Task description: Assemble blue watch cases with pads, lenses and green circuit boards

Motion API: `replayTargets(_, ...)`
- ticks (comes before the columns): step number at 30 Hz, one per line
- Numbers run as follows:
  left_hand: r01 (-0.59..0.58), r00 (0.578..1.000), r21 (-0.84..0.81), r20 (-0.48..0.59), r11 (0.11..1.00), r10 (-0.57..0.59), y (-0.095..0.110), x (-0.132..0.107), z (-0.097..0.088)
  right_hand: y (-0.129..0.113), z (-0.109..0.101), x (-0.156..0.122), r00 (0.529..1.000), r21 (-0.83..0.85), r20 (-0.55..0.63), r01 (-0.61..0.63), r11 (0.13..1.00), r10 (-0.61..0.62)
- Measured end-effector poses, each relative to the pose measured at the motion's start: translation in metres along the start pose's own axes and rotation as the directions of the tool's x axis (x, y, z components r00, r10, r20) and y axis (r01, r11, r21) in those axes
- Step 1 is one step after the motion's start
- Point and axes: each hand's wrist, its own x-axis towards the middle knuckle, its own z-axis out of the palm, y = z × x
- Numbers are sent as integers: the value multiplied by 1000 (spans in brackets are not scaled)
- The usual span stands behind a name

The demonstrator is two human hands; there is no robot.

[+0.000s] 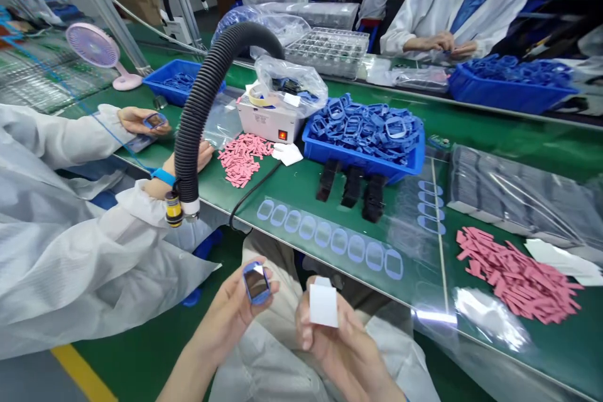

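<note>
My left hand (230, 320) holds up a small blue-rimmed frame (257, 283) with a dark, glossy face, pinched between thumb and fingers. My right hand (330, 339) grips a square white pad (323, 303), possibly paper or cloth, upright between its fingers. The two hands are close together, just below the front edge of the green workbench (301, 201). Nearest them on the bench is a row of flat blue-outlined frames (325, 235). Pink strips (516, 276) lie in a heap at the right.
A blue crate (362, 138) heaped with blue frames stands mid-bench, beside a white box unit (268, 119) and a black corrugated hose (198, 100). A co-worker's hand (144, 120) at left holds a blue frame. More people in white work at the far bench.
</note>
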Motion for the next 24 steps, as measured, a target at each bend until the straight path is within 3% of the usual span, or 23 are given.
replayTargets(3, -15, 990, 44, 142, 999, 8, -17, -9, 40, -22, 6, -14, 994, 21, 38, 99, 995, -100)
replayTargets(7, -14, 978, 108, 210, 994, -9, -34, -13, 74, -42, 7, -30, 984, -54, -14, 177, 983, -178)
replayTargets(14, -65, 962, 175, 274, 982, 15, -57, -7, 106, -60, -4, -52, 956, -96, -92, 271, 958, -279)
replayTargets(18, -119, 961, 179, 270, 977, 67, -70, -5, 120, -71, -5, -65, 917, -227, -117, 349, 909, -381)
replayTargets(21, -127, 954, 181, 293, 975, 69, -75, -5, 130, -82, -2, -75, 839, -452, -88, 446, 772, -536)
replayTargets(24, -151, 939, 183, 333, 972, 83, -75, -4, 137, -88, -1, -81, 708, -675, 88, 560, 481, -701)
